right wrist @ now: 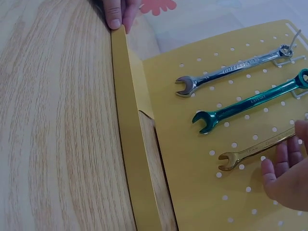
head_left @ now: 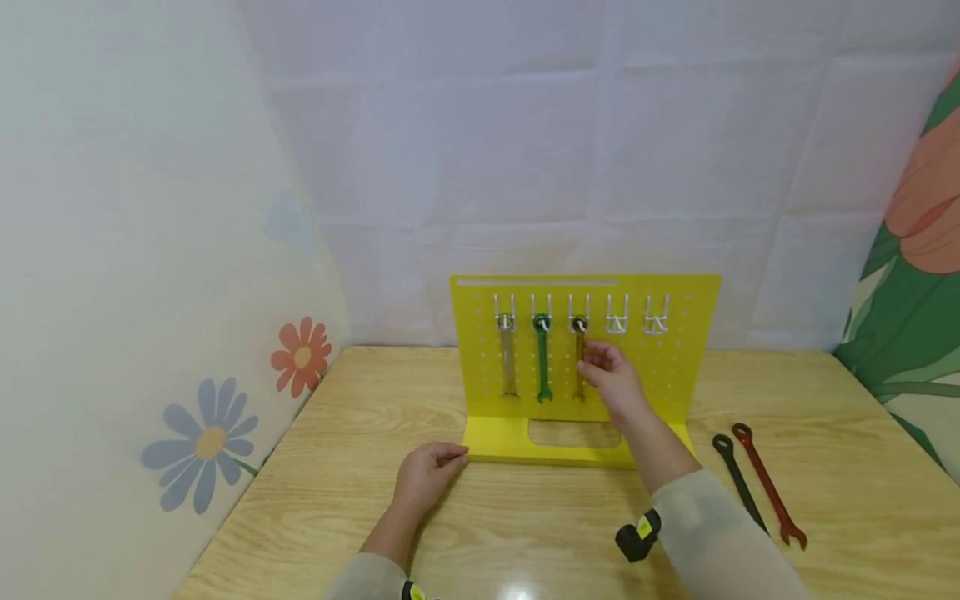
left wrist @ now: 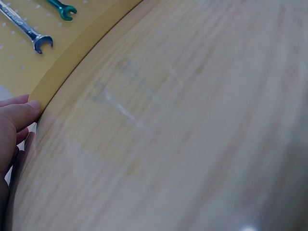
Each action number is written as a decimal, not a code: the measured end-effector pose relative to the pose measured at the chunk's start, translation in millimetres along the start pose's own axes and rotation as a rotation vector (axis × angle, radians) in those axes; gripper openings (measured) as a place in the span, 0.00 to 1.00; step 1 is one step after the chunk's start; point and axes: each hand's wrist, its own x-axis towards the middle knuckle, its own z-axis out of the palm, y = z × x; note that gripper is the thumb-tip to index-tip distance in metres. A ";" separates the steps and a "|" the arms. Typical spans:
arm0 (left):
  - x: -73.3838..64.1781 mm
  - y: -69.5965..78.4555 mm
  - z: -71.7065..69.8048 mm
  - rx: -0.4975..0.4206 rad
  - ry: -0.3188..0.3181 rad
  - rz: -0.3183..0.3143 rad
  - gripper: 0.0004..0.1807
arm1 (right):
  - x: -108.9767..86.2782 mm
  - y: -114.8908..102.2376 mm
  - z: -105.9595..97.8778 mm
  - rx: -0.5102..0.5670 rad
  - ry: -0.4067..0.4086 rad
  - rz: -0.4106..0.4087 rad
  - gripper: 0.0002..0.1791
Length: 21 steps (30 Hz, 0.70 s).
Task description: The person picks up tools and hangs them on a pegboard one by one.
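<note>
On a yellow pegboard stand (head_left: pixel 487 429), three combination wrenches hang by their ring ends: a silver wrench (right wrist: pixel 231 71), a green wrench (right wrist: pixel 250 102) and a gold wrench (right wrist: pixel 257 147). My right hand (head_left: pixel 615 383) pinches the gold wrench's shaft, thumb across it and the other fingers bent beside it. The gold wrench's ring end is over its hook in the head view. My left hand (head_left: pixel 427 475) pinches the front left corner of the stand's base, with the thumb (left wrist: pixel 33 105) at its edge.
Two bare hooks, one (head_left: pixel 617 317) and another (head_left: pixel 656 317), are at the board's right. A black wrench (head_left: pixel 738 479) and a red wrench (head_left: pixel 768 483) lie on the wooden table (head_left: pixel 525 517) right of the stand. A white cloth (head_left: pixel 525 167) hangs behind.
</note>
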 end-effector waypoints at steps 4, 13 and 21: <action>0.0 -0.3 0.4 0.005 -0.003 -0.004 0.06 | -0.7 0.5 -2.0 -0.001 -0.006 -0.013 0.21; -0.7 1.0 0.0 0.000 -0.003 0.001 0.06 | -8.8 -1.8 -10.2 -0.095 -0.020 -0.005 0.24; 0.2 -0.5 0.7 0.007 0.003 0.004 0.07 | -14.8 1.3 -25.0 -0.147 -0.010 -0.024 0.25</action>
